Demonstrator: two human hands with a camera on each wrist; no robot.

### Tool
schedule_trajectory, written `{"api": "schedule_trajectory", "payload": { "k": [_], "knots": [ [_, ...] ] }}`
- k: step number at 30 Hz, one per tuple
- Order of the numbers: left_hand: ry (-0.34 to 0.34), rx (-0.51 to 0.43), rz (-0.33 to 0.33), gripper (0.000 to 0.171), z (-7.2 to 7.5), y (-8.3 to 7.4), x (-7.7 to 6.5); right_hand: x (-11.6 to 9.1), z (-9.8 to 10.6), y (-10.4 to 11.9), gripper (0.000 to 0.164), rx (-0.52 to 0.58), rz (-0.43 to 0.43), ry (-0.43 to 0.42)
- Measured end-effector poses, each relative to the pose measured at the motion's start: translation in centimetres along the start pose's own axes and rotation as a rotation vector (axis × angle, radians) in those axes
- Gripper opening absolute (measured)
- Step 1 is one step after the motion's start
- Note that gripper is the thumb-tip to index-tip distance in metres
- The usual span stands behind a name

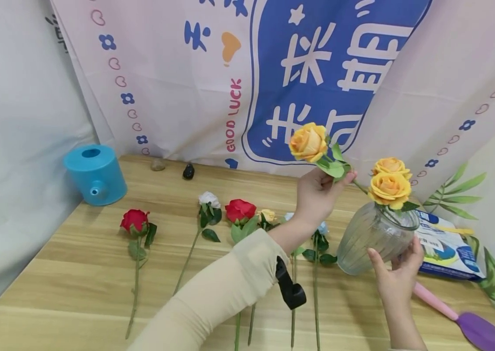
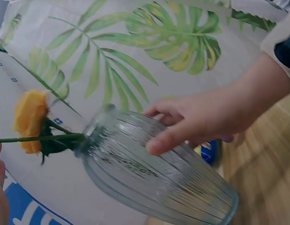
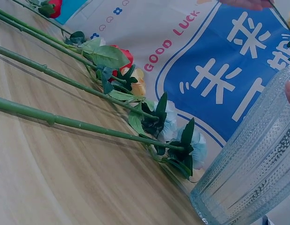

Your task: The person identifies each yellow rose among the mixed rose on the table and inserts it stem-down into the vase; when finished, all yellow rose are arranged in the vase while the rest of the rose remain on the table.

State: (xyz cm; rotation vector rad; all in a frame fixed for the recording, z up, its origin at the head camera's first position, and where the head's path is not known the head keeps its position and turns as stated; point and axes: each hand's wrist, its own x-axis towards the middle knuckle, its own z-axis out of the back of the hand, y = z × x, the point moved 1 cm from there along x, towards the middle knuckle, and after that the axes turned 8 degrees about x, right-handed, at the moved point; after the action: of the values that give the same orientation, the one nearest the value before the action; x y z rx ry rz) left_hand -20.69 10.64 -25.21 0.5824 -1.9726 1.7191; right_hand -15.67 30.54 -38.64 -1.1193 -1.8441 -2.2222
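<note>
My left hand (image 1: 317,192) pinches the stem of a yellow rose (image 1: 308,142), just below its leaves. That stem runs across to the mouth of a ribbed glass vase (image 1: 372,239); in the left wrist view its end overlaps the rim. Two more yellow roses (image 1: 389,189) stand in the vase, their heads above the rim. The vase leans, its mouth toward the right in the head view. My right hand (image 1: 398,273) grips the vase's side, thumb on the near face, and the left wrist view shows this right hand (image 2: 205,112) around the glass.
Several loose flowers lie on the table (image 1: 76,273), among them a red rose (image 1: 135,222), a white rose (image 1: 209,200) and pale blue ones (image 3: 196,149). A blue watering can (image 1: 98,175) stands far left. Right of the vase are a printed packet (image 1: 449,251) and a purple-bladed shovel (image 1: 484,331).
</note>
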Motion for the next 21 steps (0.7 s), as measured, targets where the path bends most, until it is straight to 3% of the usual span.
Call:
{"api": "schedule_trajectory", "payload": {
  "k": [5, 8, 15, 21],
  "knots": [
    [0.052, -0.017, 0.060, 0.017, -1.7, 2.5, -0.1, 0.0, 0.0, 0.1, 0.084, -0.013, -0.002, -0.004],
    [0.095, 0.035, 0.089, 0.018, -2.6, 3.5, 0.0, 0.0, -0.1, 0.2, 0.084, -0.013, -0.008, -0.003],
    [0.199, 0.217, 0.077, 0.022, -4.1, 3.7, 0.7, -0.2, -0.1, 0.4, 0.083, -0.031, -0.021, -0.016],
    [0.280, 0.354, 0.123, 0.027, -4.8, 3.6, 0.8, -0.2, -0.1, 0.5, 0.082, -0.007, -0.024, -0.026]
  ]
}}
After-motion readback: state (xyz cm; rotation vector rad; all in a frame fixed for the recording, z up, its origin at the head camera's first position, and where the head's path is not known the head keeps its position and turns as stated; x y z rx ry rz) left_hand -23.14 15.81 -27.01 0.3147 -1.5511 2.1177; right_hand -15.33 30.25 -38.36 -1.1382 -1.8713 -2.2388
